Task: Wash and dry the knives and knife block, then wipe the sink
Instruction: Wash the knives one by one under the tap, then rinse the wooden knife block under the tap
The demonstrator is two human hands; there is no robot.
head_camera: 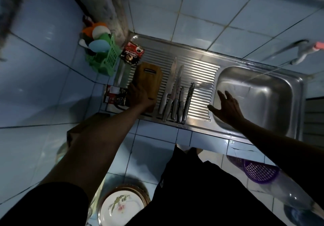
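Observation:
A wooden knife block (149, 78) lies on its side on the ribbed steel drainboard (198, 71). My left hand (138, 96) grips its near end. Several knives (173, 94) lie side by side on the drainboard just right of the block, handles toward me. My right hand (226, 105) hovers with fingers spread at the left rim of the steel sink basin (263, 92), holding nothing. A thin stream of water runs from the tap (301, 52) into the basin.
A green plastic rack (108, 59) with coloured utensils stands at the back left. Two red sachet packs (133, 53) (115, 96) lie beside the block. Below the counter are a flowered plate (121, 208) and a purple basket (259, 171).

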